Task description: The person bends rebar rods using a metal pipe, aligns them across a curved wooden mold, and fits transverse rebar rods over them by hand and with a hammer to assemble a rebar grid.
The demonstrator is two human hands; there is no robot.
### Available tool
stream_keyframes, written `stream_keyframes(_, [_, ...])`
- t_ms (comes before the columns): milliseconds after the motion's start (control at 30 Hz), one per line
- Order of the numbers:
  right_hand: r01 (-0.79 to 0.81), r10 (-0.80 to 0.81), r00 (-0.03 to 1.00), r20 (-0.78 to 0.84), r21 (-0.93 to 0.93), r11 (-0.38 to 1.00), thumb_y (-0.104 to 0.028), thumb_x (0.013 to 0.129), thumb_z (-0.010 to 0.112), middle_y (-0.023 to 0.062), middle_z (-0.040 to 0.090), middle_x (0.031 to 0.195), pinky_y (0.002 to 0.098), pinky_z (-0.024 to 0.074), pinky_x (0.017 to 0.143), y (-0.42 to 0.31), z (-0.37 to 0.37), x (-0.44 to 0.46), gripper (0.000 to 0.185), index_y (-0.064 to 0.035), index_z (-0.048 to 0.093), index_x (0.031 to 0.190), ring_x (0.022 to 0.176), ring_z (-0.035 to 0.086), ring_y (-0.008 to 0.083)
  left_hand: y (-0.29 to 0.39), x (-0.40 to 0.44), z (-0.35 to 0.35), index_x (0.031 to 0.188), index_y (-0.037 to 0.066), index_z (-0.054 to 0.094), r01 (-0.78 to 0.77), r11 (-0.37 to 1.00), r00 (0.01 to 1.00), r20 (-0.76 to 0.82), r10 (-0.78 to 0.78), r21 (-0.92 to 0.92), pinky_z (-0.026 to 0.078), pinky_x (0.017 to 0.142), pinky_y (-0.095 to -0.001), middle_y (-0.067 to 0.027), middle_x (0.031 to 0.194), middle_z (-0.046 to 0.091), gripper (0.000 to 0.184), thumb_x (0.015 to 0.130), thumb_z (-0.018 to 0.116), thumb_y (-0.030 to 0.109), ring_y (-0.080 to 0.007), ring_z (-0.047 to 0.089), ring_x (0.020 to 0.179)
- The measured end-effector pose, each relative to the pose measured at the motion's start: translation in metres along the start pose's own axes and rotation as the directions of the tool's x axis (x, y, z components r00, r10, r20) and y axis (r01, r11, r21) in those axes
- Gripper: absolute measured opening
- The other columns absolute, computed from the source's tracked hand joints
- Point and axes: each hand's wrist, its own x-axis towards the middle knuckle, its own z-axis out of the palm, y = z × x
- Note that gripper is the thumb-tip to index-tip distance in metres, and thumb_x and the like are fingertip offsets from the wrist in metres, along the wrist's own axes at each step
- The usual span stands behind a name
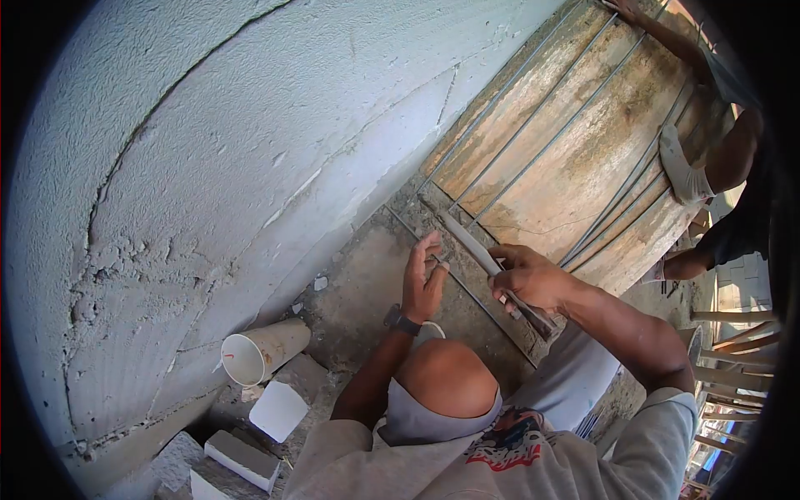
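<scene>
My left hand [425, 279], with a dark watch on its wrist, is over a thin metal rod [475, 300]. Its fingers and thumb are apart, and the rod runs under the palm. In my right hand [531, 281] is a long grey bar-like tool [471, 240], held aslant. The tool's far end points toward the foot of the wall, and its near end sticks out below my fist. Between my arms rises a bent knee [446, 379].
A rough grey wall [250, 125] fills the left. Several rods [542, 125] lie across a stained board [575, 158]. A co-worker's arm [667, 37] and leg [733, 154] are at upper right. A pipe [283, 342] and broken white blocks [279, 411] lie lower left.
</scene>
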Motion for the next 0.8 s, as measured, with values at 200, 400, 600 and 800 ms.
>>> stream_keyframes(200, [0.006, -0.016, 0.995, -0.094, -0.101, 0.995, 0.001, 0.087, 0.061, 0.0169, 0.068, 0.097, 0.0347, 0.0583, 0.060, -0.040, 0.023, 0.033, 0.059, 0.0079, 0.046, 0.143, 0.083, 0.071, 0.0210, 0.063, 0.030, -0.004, 0.152, 0.009, 0.040, 0.637, 0.598, 0.742, 0.596, -0.305, -0.487, 0.052, 0.096, -0.0444, -0.0118, 0.137, 0.059, 0.074, 0.105, 0.037, 0.066, -0.0272, 0.066, 0.112])
stream_keyframes(400, [0.213, -0.254, 0.952, -0.172, -0.223, 0.951, -0.004, 0.084, 0.061, 0.0169, 0.069, 0.094, 0.0348, 0.0575, 0.062, -0.041, 0.034, 0.064, 0.046, 0.0082, 0.055, 0.127, 0.086, 0.072, 0.0221, 0.076, 0.056, 0.001, 0.120, 0.013, 0.063, 0.659, 0.544, 0.751, 0.481, -0.452, -0.519, 0.055, 0.085, -0.0400, -0.0034, 0.112, 0.069, 0.051, 0.104, 0.049, 0.059, -0.0183, 0.068, 0.102])
stream_keyframes(600, [0.089, -0.065, 0.957, -0.282, 0.072, 0.993, -0.011, 0.087, 0.060, 0.0137, 0.070, 0.083, 0.0309, 0.0520, 0.054, -0.065, 0.075, 0.050, 0.062, 0.0121, 0.046, 0.143, 0.069, 0.068, 0.0197, 0.082, 0.059, -0.034, 0.132, 0.007, 0.060, 0.605, 0.557, 0.795, 0.397, -0.458, -0.569, 0.048, 0.095, -0.0321, -0.0058, 0.124, 0.067, 0.054, 0.102, 0.056, 0.053, -0.0182, 0.062, 0.114])
stream_keyframes(800, [0.322, -0.367, 0.824, -0.431, -0.175, 0.930, -0.026, 0.094, 0.063, 0.0379, 0.050, 0.130, 0.0479, 0.0503, 0.101, -0.036, 0.174, 0.090, 0.089, 0.0105, 0.013, 0.159, 0.110, 0.061, 0.0495, 0.163, 0.007, -0.106, 0.150, 0.001, 0.044, 0.663, 0.554, 0.738, 0.317, -0.595, -0.504, 0.056, 0.093, -0.0489, -0.0149, 0.143, 0.056, 0.071, 0.102, 0.058, 0.052, -0.0235, 0.058, 0.125])
